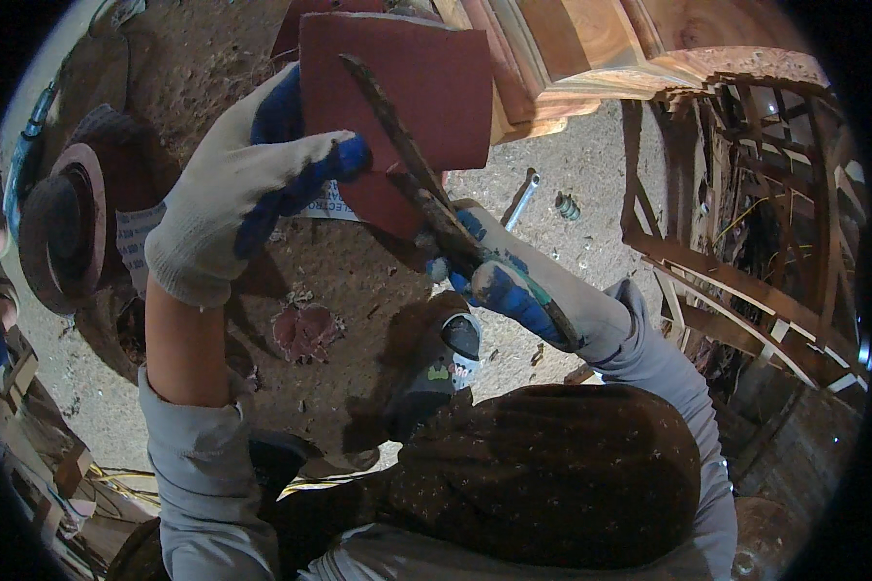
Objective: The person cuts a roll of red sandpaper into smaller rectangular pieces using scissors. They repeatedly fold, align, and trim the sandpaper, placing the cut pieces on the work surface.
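Floor (pixel 610 165): rough and gritty, pale in the light at right, brown in the shade at left.
Sheet (pixel 431 87): dark red, raised off the floor ahead of the person, broad face turned to view; a smaller red part hangs askew below, and whether it has come fully apart I cannot tell.
Strip (pixel 397 126): long, thin, dark and worn, slanting over the sheet's face; whether its edge is sharp does not show.
Left hand (pixel 228 189): gloved in white and blue, grip pinched on the sheet's left side, thumb in front and fingers behind, probably to keep it steady beside the strip.
Right hand (pixel 499 276): gloved too, grip wrapped round the strip's near part; the end runs back along the wrist, which likely braces it.
Scrap (pixel 305 332): reddish, flat on the floor below the left hand.
Shoe (pixel 462 339): planted below the right hand, probably for balance.
Wrench (pixel 523 200): on the floor beyond the right hand, a small green part (pixel 566 205) near it.
Roll (pixel 95 213): round, reddish-rimmed, left of the left hand.
Wood (pixel 591 48): shaped pieces, top right, past the sheet.
Frame (pixel 770 320): slatted, far right.
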`<state>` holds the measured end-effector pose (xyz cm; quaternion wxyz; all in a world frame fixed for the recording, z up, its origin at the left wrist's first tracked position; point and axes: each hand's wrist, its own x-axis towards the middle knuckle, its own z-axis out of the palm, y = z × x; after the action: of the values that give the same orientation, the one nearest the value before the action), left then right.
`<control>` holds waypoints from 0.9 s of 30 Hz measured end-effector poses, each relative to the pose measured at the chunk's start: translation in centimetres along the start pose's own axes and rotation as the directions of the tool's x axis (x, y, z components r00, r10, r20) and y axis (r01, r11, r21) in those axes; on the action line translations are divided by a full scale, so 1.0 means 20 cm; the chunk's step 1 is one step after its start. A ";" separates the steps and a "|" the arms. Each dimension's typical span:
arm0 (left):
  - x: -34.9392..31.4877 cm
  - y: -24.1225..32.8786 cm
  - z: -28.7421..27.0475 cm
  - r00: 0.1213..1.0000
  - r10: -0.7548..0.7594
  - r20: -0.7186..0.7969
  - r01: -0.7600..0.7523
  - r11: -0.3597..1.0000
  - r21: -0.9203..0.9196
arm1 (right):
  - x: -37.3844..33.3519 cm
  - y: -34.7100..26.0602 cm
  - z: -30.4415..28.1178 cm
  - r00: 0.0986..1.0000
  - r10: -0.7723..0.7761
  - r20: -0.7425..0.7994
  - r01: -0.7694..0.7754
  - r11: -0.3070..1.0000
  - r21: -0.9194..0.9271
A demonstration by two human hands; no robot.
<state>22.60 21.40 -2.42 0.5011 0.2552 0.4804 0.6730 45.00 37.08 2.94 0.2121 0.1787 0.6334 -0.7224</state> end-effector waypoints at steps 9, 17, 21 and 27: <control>-0.02 0.06 0.00 0.997 -0.026 -0.073 0.034 0.993 0.115 | 0.01 0.04 0.00 0.999 -0.043 -0.020 0.044 0.998 0.053; -0.02 0.02 -0.01 0.995 0.050 -0.091 -0.040 0.994 0.106 | -0.01 0.04 -0.01 0.998 -0.044 -0.033 0.045 0.999 0.011; -0.01 0.01 0.00 0.996 0.061 -0.068 -0.055 0.994 0.095 | -0.02 0.03 -0.02 0.999 -0.030 -0.014 0.029 0.997 -0.069; -0.02 0.03 -0.01 0.998 0.008 -0.065 -0.005 0.999 0.035 | -0.01 -0.01 -0.02 0.999 -0.033 0.015 0.033 0.999 -0.038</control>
<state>22.37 20.94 -1.87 0.4784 0.2434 0.5074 0.6741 45.06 37.48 3.26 0.2080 0.1590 0.6483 -0.7150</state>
